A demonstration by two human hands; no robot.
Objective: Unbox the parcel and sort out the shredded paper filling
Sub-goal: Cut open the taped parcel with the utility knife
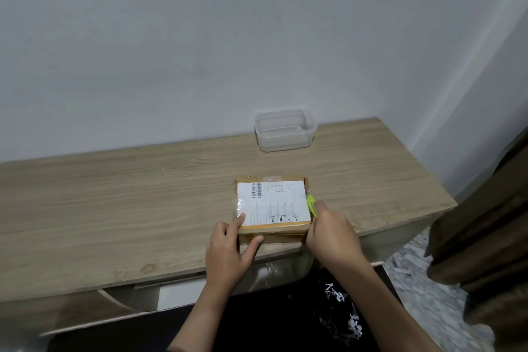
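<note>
A small brown cardboard parcel [273,203] with a white shipping label on top lies flat on the wooden table [114,208], near its front edge. It is taped shut. My left hand [230,251] grips the parcel's near left corner, thumb on the label and fingers against the front side. My right hand [333,234] is closed around a yellow-green cutter [311,204], whose tip rests against the parcel's right edge. No shredded paper shows.
An empty clear plastic container [285,130] stands at the back of the table against the white wall. A dark brown curtain [485,223] hangs at the right. Patterned floor [423,294] lies below the table's right end.
</note>
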